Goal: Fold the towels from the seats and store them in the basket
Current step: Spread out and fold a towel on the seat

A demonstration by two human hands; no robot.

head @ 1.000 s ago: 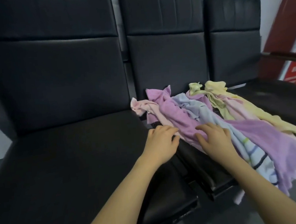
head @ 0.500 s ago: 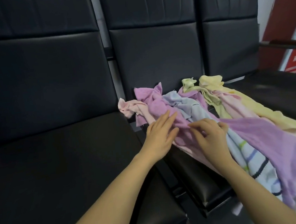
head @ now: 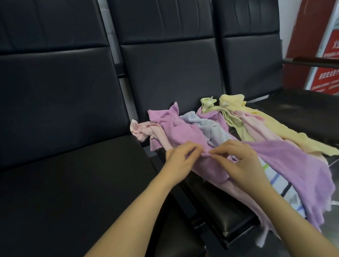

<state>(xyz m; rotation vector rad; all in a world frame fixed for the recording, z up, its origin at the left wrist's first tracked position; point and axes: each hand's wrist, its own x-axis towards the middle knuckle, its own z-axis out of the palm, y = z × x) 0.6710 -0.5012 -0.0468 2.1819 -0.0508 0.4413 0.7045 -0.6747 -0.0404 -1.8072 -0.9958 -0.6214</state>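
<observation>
Head view: a heap of small towels lies across the middle seat [head: 231, 215] of three black padded chairs, trailing toward four o'clock over its front edge; the left hand [head: 180, 162] and right hand [head: 240, 163] meet at frame centre, each pinching the purple towel [head: 177, 129] on top with curled fingers; at its two o'clock lie a pale blue towel [head: 210, 128] and a yellow towel [head: 268, 127]. The cloth looks light, limp and tangled; best taken by an edge or corner. No basket shows.

Both hands [head: 211, 161] pinching purple towel [head: 176, 127], middle black seat [head: 219, 204]
</observation>
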